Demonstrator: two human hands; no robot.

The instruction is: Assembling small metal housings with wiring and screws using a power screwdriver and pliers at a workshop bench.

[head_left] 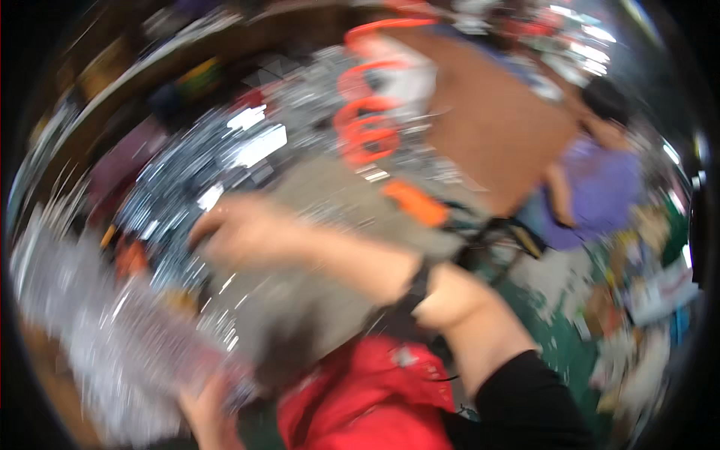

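Observation:
Motion smears most of the picture. My right hand (pixel 244 229) reaches left across the grey work surface (pixel 330 199), at the near edge of a heap of shiny, clear or silvery small pieces (pixel 184 176). Its fingers curve downward, but blur hides whether they hold anything. At the lower left, my left hand (pixel 206 394) is at the near edge of a large clear plastic bag (pixel 112 337) and appears to grip it. Its fingers show only faintly through the plastic. A dark band (pixel 418 289) circles my right wrist.
An orange coiled hose (pixel 367 139) hangs over the bench beyond my right arm, above an orange-handled tool (pixel 415 201). A brown board or tabletop (pixel 495 120) lies farther back. Another person in purple (pixel 596 187) is at the right. Boxes and bags (pixel 645 300) clutter the right side.

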